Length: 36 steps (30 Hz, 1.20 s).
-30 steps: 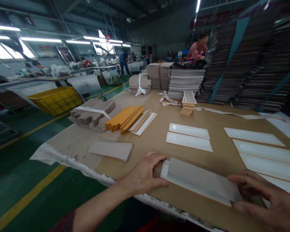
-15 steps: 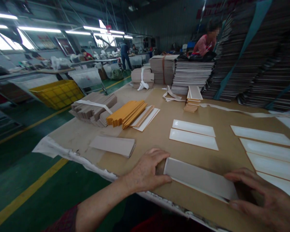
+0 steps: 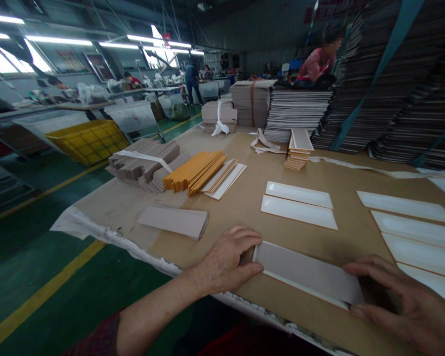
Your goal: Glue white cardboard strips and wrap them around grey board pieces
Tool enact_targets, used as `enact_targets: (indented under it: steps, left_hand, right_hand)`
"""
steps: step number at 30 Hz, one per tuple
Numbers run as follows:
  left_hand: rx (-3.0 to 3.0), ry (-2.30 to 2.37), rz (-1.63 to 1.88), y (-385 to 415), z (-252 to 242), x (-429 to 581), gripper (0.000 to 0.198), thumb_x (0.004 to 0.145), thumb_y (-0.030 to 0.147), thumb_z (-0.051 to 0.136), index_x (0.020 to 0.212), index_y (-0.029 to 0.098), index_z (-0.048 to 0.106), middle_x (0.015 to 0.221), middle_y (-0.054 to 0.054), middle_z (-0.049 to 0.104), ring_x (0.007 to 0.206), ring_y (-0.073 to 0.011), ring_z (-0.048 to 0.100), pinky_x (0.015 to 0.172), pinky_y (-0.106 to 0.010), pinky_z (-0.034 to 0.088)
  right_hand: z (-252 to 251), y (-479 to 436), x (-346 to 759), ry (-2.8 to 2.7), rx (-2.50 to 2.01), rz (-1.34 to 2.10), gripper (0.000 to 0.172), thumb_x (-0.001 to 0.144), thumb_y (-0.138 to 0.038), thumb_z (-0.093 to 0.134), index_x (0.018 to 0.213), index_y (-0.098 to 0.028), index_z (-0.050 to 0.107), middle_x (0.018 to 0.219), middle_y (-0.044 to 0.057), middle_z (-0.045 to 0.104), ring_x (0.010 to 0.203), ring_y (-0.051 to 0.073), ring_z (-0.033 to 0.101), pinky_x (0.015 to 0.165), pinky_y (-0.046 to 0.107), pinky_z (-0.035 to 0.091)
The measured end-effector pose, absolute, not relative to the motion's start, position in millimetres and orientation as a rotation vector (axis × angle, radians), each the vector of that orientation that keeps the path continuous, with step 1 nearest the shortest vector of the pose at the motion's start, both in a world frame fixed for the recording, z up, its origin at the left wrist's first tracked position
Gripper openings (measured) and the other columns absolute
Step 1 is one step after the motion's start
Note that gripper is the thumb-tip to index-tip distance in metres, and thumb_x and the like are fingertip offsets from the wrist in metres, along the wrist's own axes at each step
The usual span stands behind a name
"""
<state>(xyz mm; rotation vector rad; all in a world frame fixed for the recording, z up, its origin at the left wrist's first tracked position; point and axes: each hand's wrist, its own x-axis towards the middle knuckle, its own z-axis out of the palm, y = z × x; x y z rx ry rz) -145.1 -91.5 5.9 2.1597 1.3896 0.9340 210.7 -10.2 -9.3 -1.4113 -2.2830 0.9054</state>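
Note:
A grey cardboard strip lies on a white strip whose pale border shows along the near side and left end. My left hand grips the left end, thumb on the near corner and fingers on the far one. At the opposite end, my right hand holds the cardboard strip between thumb and fingers. Beyond them lie two white strips with orange edges, side by side. More glossy white strips are laid out at the right. A loose grey strip rests left of my left hand.
An orange strip pile and a tied grey cardboard bundle sit at the left. A small strip stack stands farther back. Tall board stacks line the back right. The table's front edge runs close to me.
Both hands keep their hold at the ends of the grey cardboard strip, with hardly any movement. The camera view has shifted slightly.

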Motion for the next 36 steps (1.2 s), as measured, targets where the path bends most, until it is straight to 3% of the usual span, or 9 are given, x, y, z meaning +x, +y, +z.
enact_targets:
  steps: [11,20,26,36]
  left_hand:
    - [2.163,1.398,0.963,-91,3,-145,0.036,0.084,0.032,0.075,0.117,0.020,0.068,0.122,-0.011,0.070,0.116,-0.0267,0.060,0.103,-0.046,0.047]
    - [2.175,1.438,0.894,-89,8,-145,0.032,0.085,0.022,0.072,0.115,0.017,0.067,0.122,-0.012,0.069,0.116,-0.0271,0.059,0.103,-0.049,0.047]
    - [2.188,1.479,0.853,-88,6,-146,0.032,0.086,0.023,0.070,0.117,0.019,0.067,0.122,-0.009,0.069,0.118,-0.0270,0.058,0.105,-0.050,0.047]
    - [2.208,1.487,0.822,-89,6,-146,0.029,0.087,0.024,0.069,0.116,0.020,0.067,0.123,-0.009,0.068,0.119,-0.0275,0.057,0.105,-0.050,0.046]
  right_hand:
    - [-6,-13,204,-2.243,-1.435,0.924,0.042,0.065,-0.053,0.075,0.101,-0.030,0.077,0.118,0.009,0.068,0.113,0.037,0.061,0.098,0.050,0.051]
    - [30,-15,189,-2.357,-1.461,0.988,0.039,0.067,-0.043,0.075,0.104,-0.029,0.075,0.114,0.008,0.067,0.109,0.033,0.059,0.099,0.050,0.048]
    - [24,-17,193,-2.403,-1.417,0.922,0.038,0.071,-0.036,0.075,0.108,-0.028,0.072,0.116,0.006,0.065,0.112,0.030,0.056,0.098,0.046,0.047]
    - [28,-25,194,-2.568,-1.337,0.840,0.039,0.087,-0.035,0.065,0.124,-0.024,0.061,0.128,0.008,0.056,0.122,0.028,0.049,0.110,0.051,0.040]
